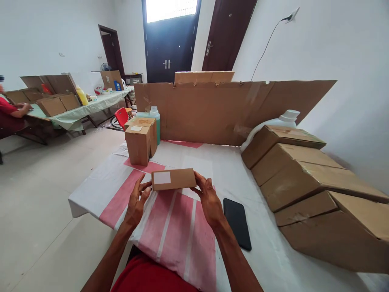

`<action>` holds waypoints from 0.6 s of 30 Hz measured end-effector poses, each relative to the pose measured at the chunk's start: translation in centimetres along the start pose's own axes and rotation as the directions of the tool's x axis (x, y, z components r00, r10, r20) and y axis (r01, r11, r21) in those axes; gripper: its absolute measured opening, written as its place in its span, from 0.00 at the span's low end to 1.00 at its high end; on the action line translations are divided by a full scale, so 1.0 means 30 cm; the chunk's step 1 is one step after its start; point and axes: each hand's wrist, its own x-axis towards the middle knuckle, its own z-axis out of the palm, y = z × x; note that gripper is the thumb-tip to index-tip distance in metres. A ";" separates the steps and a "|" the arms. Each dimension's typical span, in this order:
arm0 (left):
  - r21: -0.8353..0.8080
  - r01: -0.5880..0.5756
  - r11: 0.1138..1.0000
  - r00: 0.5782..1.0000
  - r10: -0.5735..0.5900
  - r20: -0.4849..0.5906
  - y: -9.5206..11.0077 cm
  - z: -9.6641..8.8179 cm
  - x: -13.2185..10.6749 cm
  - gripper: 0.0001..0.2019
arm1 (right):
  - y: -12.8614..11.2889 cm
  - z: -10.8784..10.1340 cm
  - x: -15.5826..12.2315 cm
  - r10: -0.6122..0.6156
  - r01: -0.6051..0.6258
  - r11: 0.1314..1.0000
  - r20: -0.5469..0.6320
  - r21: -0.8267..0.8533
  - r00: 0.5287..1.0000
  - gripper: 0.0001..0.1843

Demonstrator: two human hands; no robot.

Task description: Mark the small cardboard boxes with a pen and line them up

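A small flat cardboard box (182,179) with a white label on its left side is held between my two hands, just over the cloth. My left hand (136,202) is at the box's left end, fingertips against the edge and thumb apart from it. At the right end my right hand (210,199) grips the box, with its fingers against the side and partly behind it. A black phone-like slab (237,223) lies flat on the cloth to the right of my right hand.
Cardboard boxes (139,142) stand at the back left, beside a bottle of green liquid (157,125). Several larger boxes (291,174) line the right side, with a white jug (278,121) behind. A cardboard panel (206,111) closes the back. A person (12,113) sits at another table.
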 end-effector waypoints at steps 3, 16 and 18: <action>0.103 -0.103 0.989 0.994 0.099 0.038 0.063 0.024 -0.017 0.37 | -0.042 -0.028 -0.009 -0.026 0.025 0.999 -0.024 -0.033 0.999 0.34; 0.223 -0.200 0.954 0.980 0.191 0.058 0.075 0.079 0.051 0.26 | -0.024 -0.073 -0.012 0.055 -0.055 0.978 -0.005 -0.202 0.998 0.34; 0.186 -0.165 0.969 0.985 0.153 0.077 0.072 0.080 0.057 0.26 | -0.003 -0.071 -0.026 0.077 -0.073 0.982 0.012 -0.177 0.997 0.33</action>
